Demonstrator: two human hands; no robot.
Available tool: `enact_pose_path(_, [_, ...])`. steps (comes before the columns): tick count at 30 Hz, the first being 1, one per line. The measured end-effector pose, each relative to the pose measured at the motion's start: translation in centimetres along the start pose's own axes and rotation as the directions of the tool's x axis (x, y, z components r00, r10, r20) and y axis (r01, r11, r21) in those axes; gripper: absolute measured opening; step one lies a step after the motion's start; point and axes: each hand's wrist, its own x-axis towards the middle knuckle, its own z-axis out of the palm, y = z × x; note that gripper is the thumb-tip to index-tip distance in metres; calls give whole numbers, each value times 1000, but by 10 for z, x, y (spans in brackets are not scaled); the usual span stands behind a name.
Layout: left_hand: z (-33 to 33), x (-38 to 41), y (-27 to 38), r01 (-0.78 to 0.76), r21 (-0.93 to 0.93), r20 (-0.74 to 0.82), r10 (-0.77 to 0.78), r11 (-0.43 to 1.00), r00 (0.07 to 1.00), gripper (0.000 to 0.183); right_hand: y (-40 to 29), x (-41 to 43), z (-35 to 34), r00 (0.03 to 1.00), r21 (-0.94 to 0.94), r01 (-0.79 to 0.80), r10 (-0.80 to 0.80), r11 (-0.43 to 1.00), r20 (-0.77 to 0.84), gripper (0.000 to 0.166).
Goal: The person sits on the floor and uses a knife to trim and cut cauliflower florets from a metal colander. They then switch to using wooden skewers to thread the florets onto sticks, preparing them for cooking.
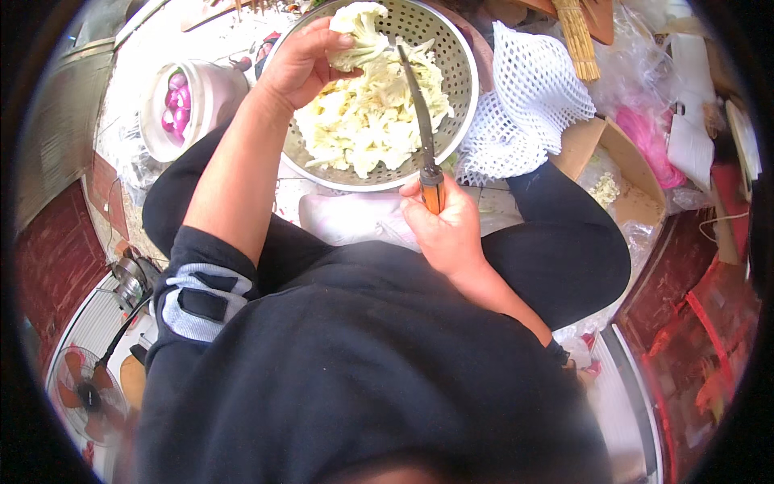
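My left hand (305, 63) grips a large pale cauliflower piece (358, 33) over the far left part of a perforated metal colander (456, 100). Cut cauliflower florets (369, 127) are heaped inside the colander. In my right hand (444, 224), at the colander's near edge, is the orange handle of a knife (421, 109). Its dark, narrow blade points away from me over the florets, with the tip close to the right side of the held piece. Whether tip and piece touch, I cannot tell.
A white bucket (211, 91) with purple-skinned onions (176, 109) lies tilted at the left. White foam netting (526, 103) rests right of the colander, near my knee. Farther right are an open cardboard box (641, 163) holding scraps, plastic bags and a straw brush (577, 39). A fan (89, 396) stands lower left.
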Motion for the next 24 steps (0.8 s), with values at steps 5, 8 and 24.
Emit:
enact_pose_path(5, [21, -71, 2, -75, -114, -76, 66, 991, 995, 41, 11, -7, 4, 990, -255, 135, -121, 957, 72, 17])
enact_pose_path(8, [29, -101, -1, -112, -82, -128, 101, 990, 987, 44, 21, -11, 4, 978, -411, 209, -188, 887, 92, 22])
enact_pose_path(24, [56, -183, -40, -71, 178, -522, 155, 981, 839, 34, 42, -29, 2, 943, -736, 329, -244, 591, 225, 18])
